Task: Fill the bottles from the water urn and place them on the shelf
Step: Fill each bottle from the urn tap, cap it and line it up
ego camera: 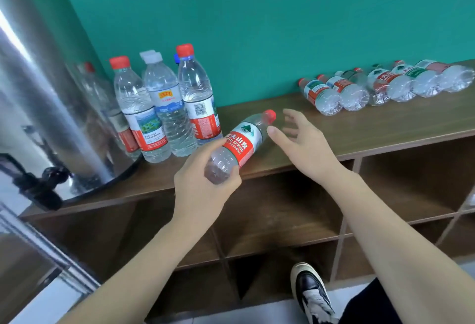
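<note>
Gripping the base of a red-capped water bottle, the left hand holds it tilted above the wooden counter, long axis running from lower left to upper right, cap aimed away at the right hand, which hovers spread wide just beside the cap. Four capped bottles stand upright beside the steel water urn, a fifth partly hidden behind them. About seven bottles lie in a row at the far right, bases toward the camera
</note>
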`<move>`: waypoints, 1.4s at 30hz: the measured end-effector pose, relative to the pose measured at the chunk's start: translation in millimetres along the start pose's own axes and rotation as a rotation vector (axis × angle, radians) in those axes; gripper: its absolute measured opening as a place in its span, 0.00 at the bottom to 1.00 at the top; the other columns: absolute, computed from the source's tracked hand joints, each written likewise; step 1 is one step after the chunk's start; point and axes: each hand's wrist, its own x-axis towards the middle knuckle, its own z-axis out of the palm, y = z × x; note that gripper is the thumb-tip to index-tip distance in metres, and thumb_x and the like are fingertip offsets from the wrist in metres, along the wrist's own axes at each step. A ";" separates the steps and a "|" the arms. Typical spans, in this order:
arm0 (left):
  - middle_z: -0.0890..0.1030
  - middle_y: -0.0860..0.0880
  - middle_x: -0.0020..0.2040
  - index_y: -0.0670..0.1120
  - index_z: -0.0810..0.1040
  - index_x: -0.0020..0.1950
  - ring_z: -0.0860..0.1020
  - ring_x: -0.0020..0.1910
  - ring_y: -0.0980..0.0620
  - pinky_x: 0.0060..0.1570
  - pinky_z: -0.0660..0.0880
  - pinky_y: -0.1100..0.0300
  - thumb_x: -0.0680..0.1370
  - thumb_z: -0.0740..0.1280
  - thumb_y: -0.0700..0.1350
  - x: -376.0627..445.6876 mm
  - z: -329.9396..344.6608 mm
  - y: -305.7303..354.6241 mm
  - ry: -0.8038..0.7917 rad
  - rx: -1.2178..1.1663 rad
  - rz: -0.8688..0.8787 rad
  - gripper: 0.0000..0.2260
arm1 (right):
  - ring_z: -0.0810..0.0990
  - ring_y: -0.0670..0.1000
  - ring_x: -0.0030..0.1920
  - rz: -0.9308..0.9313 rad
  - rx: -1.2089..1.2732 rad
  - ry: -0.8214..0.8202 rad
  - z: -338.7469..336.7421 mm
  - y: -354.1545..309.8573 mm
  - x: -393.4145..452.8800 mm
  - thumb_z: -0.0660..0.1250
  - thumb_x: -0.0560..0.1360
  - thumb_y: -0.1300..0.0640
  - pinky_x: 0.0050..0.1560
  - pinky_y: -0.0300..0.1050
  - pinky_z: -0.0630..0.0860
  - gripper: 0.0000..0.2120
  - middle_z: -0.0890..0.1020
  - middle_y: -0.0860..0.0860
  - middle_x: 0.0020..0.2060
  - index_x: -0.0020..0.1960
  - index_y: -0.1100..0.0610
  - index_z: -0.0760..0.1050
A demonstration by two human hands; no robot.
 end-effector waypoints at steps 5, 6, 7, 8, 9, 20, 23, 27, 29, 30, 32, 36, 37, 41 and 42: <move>0.81 0.54 0.67 0.51 0.79 0.69 0.80 0.68 0.51 0.62 0.80 0.56 0.71 0.76 0.50 -47.7 -45.6 -33.5 0.103 -0.152 0.063 0.27 | 0.80 0.49 0.63 0.043 0.205 -0.104 42.9 -28.1 -1.7 0.64 0.74 0.28 0.68 0.54 0.75 0.38 0.74 0.44 0.69 0.78 0.43 0.60; 0.81 0.53 0.68 0.51 0.79 0.69 0.79 0.68 0.49 0.63 0.80 0.53 0.71 0.76 0.50 -53.9 -53.9 -41.1 0.104 -0.167 0.066 0.27 | 0.81 0.49 0.61 0.031 0.242 -0.113 50.0 -31.9 -1.8 0.64 0.73 0.28 0.67 0.56 0.76 0.37 0.76 0.43 0.65 0.76 0.43 0.63; 0.81 0.53 0.68 0.52 0.78 0.70 0.79 0.69 0.49 0.64 0.80 0.50 0.71 0.77 0.49 -58.4 -62.0 -48.6 0.096 -0.171 0.057 0.27 | 0.82 0.48 0.59 0.003 0.277 -0.110 57.4 -35.8 -2.1 0.65 0.75 0.31 0.65 0.56 0.78 0.32 0.77 0.42 0.61 0.74 0.44 0.67; 0.81 0.54 0.68 0.52 0.78 0.70 0.79 0.68 0.49 0.64 0.80 0.48 0.72 0.79 0.48 -61.5 -69.4 -55.0 0.080 -0.163 0.036 0.27 | 0.83 0.47 0.56 -0.033 0.317 -0.101 63.9 -41.2 -4.1 0.66 0.78 0.37 0.62 0.54 0.80 0.27 0.79 0.43 0.59 0.72 0.47 0.70; 0.81 0.56 0.67 0.52 0.78 0.71 0.80 0.68 0.51 0.64 0.80 0.47 0.72 0.81 0.47 -63.7 -76.4 -60.4 0.060 -0.153 0.008 0.28 | 0.84 0.46 0.53 -0.065 0.376 -0.096 71.1 -48.7 -7.2 0.66 0.81 0.44 0.56 0.50 0.81 0.21 0.82 0.45 0.56 0.70 0.51 0.72; 0.82 0.64 0.58 0.61 0.70 0.75 0.80 0.57 0.65 0.56 0.76 0.72 0.71 0.80 0.58 -70.5 -119.8 -94.6 -0.087 -0.006 -0.236 0.34 | 0.84 0.59 0.51 -0.232 0.438 -0.532 150.3 -95.0 -44.6 0.71 0.78 0.54 0.50 0.54 0.84 0.11 0.82 0.53 0.50 0.59 0.49 0.74; 0.82 0.66 0.57 0.65 0.71 0.70 0.82 0.56 0.63 0.57 0.79 0.63 0.70 0.80 0.61 -78.4 -129.6 -105.7 -0.051 0.016 -0.243 0.31 | 0.86 0.51 0.48 -0.242 0.323 -0.555 162.8 -103.7 -49.1 0.73 0.77 0.52 0.52 0.51 0.84 0.13 0.85 0.49 0.48 0.59 0.53 0.76; 0.83 0.59 0.57 0.63 0.70 0.73 0.82 0.55 0.57 0.53 0.81 0.51 0.69 0.73 0.70 -87.9 -145.5 -121.7 -0.019 0.295 -0.143 0.34 | 0.81 0.45 0.36 -0.444 -0.118 -0.473 167.6 -108.8 -44.3 0.64 0.74 0.33 0.45 0.45 0.78 0.24 0.82 0.47 0.34 0.51 0.53 0.82; 0.84 0.56 0.54 0.62 0.69 0.73 0.83 0.51 0.56 0.49 0.82 0.50 0.70 0.71 0.71 -91.8 -150.5 -123.8 0.029 0.395 -0.100 0.34 | 0.77 0.46 0.36 -0.459 -0.148 -0.424 173.7 -111.7 -45.1 0.61 0.74 0.32 0.42 0.39 0.74 0.26 0.80 0.48 0.32 0.47 0.53 0.83; 0.84 0.55 0.52 0.61 0.70 0.73 0.83 0.49 0.56 0.47 0.82 0.51 0.70 0.71 0.70 -92.9 -151.9 -123.4 0.044 0.414 -0.089 0.34 | 0.76 0.46 0.37 -0.446 -0.130 -0.421 176.4 -113.4 -46.3 0.61 0.74 0.33 0.41 0.37 0.73 0.25 0.80 0.48 0.32 0.46 0.53 0.82; 0.85 0.56 0.51 0.60 0.72 0.72 0.83 0.48 0.56 0.47 0.82 0.52 0.70 0.73 0.69 -93.2 -156.2 -124.5 0.042 0.393 -0.089 0.33 | 0.75 0.46 0.36 -0.420 -0.079 -0.455 183.3 -116.2 -48.0 0.63 0.77 0.36 0.40 0.38 0.72 0.21 0.80 0.49 0.33 0.46 0.54 0.80; 0.86 0.58 0.54 0.54 0.80 0.67 0.84 0.54 0.57 0.57 0.79 0.60 0.68 0.83 0.56 -85.5 -176.1 -127.0 -0.098 0.020 -0.236 0.30 | 0.76 0.41 0.37 -0.431 -0.026 -0.611 185.0 -125.0 -49.1 0.61 0.80 0.41 0.40 0.33 0.69 0.16 0.80 0.46 0.39 0.51 0.53 0.76; 0.86 0.57 0.55 0.53 0.81 0.67 0.84 0.55 0.56 0.57 0.79 0.60 0.68 0.83 0.53 -83.1 -181.9 -127.2 -0.161 -0.039 -0.272 0.29 | 0.75 0.41 0.37 -0.455 -0.036 -0.650 184.2 -125.8 -49.4 0.60 0.80 0.40 0.39 0.33 0.68 0.16 0.80 0.46 0.39 0.52 0.52 0.75; 0.86 0.56 0.56 0.53 0.81 0.68 0.85 0.55 0.54 0.57 0.81 0.54 0.67 0.84 0.51 -86.2 -187.8 -129.5 -0.214 -0.073 -0.272 0.30 | 0.74 0.45 0.36 -0.505 -0.067 -0.663 185.7 -121.3 -53.1 0.59 0.81 0.40 0.37 0.36 0.67 0.15 0.79 0.47 0.36 0.51 0.50 0.74; 0.86 0.58 0.55 0.56 0.80 0.68 0.85 0.54 0.56 0.57 0.81 0.54 0.67 0.84 0.54 -89.4 -185.5 -131.0 -0.166 -0.003 -0.231 0.30 | 0.75 0.45 0.37 -0.488 -0.070 -0.637 187.1 -119.8 -53.9 0.60 0.81 0.39 0.38 0.38 0.69 0.15 0.79 0.47 0.35 0.50 0.51 0.75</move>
